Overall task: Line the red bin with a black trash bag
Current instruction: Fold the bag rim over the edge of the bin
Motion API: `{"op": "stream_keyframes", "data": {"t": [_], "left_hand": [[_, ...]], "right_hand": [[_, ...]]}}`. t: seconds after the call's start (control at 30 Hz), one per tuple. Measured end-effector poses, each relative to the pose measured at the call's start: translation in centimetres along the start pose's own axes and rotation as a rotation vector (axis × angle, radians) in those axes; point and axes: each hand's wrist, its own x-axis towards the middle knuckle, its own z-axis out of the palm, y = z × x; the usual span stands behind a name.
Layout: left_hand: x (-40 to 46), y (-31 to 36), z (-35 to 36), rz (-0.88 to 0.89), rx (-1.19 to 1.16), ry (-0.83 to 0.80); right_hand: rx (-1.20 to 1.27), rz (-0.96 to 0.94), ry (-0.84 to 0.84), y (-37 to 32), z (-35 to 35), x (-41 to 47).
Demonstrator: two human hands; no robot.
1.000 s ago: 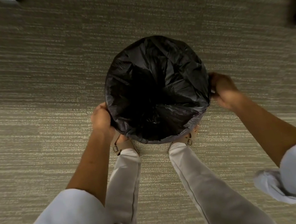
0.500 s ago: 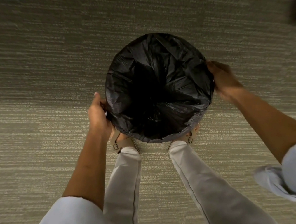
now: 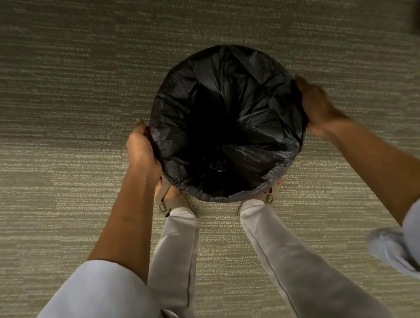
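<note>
— At the near edge, white sleeves (image 3: 90, 315) frame both arms. What holds the black trash bag (image 3: 224, 118)?

— Left hand (image 3: 141, 147), fingers curled against the folded-over plastic at the left rim; right hand (image 3: 317, 106), blurred, fingers pressed together along the right rim. The bag covers the red bin completely on the carpet (image 3: 56, 100).

— The risk?

— Likely slippage: an uneven downward tug could pull the far rim's overhang loose.

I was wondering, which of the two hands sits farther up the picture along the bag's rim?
The right hand, pressed flat against the black trash bag on its right side. The left hand sits lower, fingers curled over the opposite edge.
</note>
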Motion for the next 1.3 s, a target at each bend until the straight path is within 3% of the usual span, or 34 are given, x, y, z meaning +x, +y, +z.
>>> {"op": "stream_keyframes", "data": {"t": [0.13,0.33,0.47,0.6,0.7,1.0,1.17,1.3], "left_hand": [[0.0,0.4,0.1,0.024,-0.014,0.049],[0.3,0.6,0.3,0.025,-0.138,0.08],[0.1,0.5,0.2,0.085,-0.172,0.08],[-0.5,0.0,-0.4,0.105,-0.095,0.202],[-1.2,-1.0,-1.1,0.175,0.001,0.263],[-2.8,-4.0,-1.1,0.147,-0.052,0.145],[-1.7,-3.4,-1.7,0.079,-0.074,0.097],[-1.3,-3.0,-2.0,0.034,-0.071,0.101]], "right_hand": [[0.002,0.026,0.076,0.2,0.4,0.5],[0.161,0.117,0.002,0.0,0.5,0.0],[0.155,0.15,0.045,-0.4,0.2,-0.7],[0.003,0.034,0.185,-0.2,-0.4,-1.8],[0.029,0.004,0.219,0.8,-1.0,-2.4],[0.332,0.216,0.026,2.0,-1.6,-1.4],[0.23,0.311,-0.09,1.8,-1.2,-0.4],[0.164,0.282,-0.098,2.1,-1.4,0.2]]}}
